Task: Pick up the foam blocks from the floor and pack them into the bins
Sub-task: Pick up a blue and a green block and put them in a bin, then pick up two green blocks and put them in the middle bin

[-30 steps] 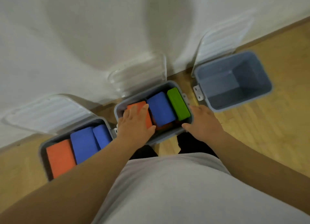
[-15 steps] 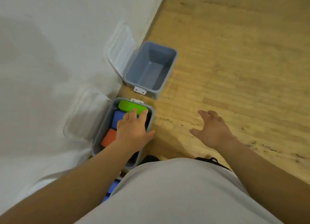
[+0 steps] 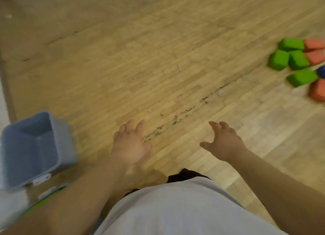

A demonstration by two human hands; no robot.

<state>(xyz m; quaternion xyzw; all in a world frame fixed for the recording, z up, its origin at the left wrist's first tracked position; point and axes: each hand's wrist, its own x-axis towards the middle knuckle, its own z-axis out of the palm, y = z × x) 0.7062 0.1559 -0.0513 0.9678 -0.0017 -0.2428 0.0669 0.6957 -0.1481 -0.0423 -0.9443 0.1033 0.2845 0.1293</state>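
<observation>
Several loose foam blocks lie on the wooden floor at the far right: green blocks [image 3: 279, 59], orange blocks [image 3: 317, 90] and a blue one [image 3: 321, 71] cut by the frame edge. An empty grey bin [image 3: 59, 139] stands at the left. Below it a green block [image 3: 45, 197] shows in a second bin, mostly hidden by my left arm. My left hand [image 3: 130, 145] and my right hand [image 3: 223, 143] hang over bare floor with fingers spread, holding nothing, well away from the blocks.
Dark scuff marks [image 3: 175, 122] run diagonally across the floor between my hands and the blocks. A white wall [image 3: 2, 97] and its skirting border the left edge. My grey shirt fills the bottom of the view.
The view has swung right, away from the bins toward the open floor. My left hand has come off the packed blocks in the middle bin, and both hands now hang free.
</observation>
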